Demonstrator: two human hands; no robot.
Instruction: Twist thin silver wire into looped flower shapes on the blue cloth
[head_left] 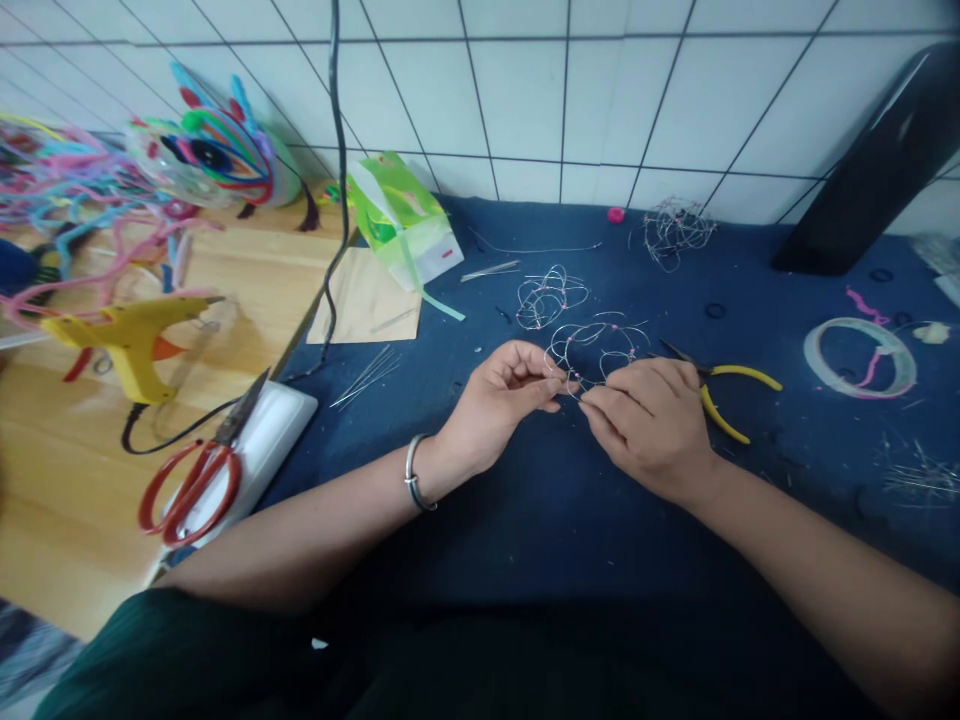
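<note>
Between my two hands is a looped wire piece (592,347) of thin silvery wire with small pink beads. My left hand (517,395) pinches its lower left side between thumb and fingers. The fingers of my right hand (656,420) are curled closed over its lower right side, hiding part of the wire. Just behind lies a similar wire piece (551,297), loose on the dark blue cloth (465,540). Pliers with yellow handles (742,372) rest beside my right hand, their tips partly behind it.
Straight wires (367,378) lie left of my hands. Red-handled scissors (196,490) rest on a white power strip (289,415), near a yellow glue gun (127,340). A black cord (335,150) hangs down. At right are a tape roll (860,357) and scattered wire bits (926,475).
</note>
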